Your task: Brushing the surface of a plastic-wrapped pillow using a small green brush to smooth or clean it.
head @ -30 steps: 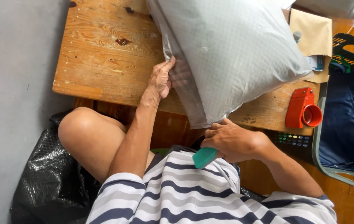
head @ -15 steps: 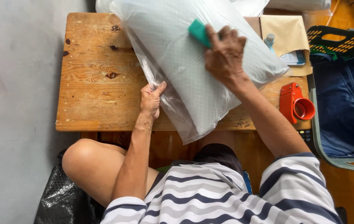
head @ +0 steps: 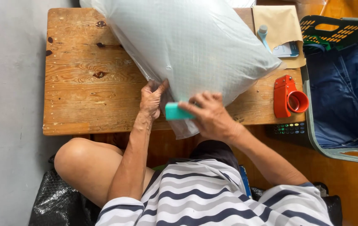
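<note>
A large pillow sealed in a clear plastic bag [head: 187, 50] lies across the wooden worktop [head: 86, 104], with its near corner overhanging the front edge toward the person. The left hand [head: 153, 99] pinches the lower left edge of the bag, fingers closed on the plastic. The right hand [head: 212, 117] grips a small teal block [head: 177, 112] and presses it against the bag's lower corner, just beside the left hand. The block's left end protrudes from the fingers.

On the worktop to the right of the pillow stands a red tape dispenser [head: 288, 97]. Behind it lies a brown envelope [head: 277, 29], partly covered by the pillow. A green plastic basket [head: 338, 152] holding folded dark blue fabric [head: 346, 92] stands just beside the worktop's right end. A black plastic bag [head: 57, 201] lies on the floor near the person's knee.
</note>
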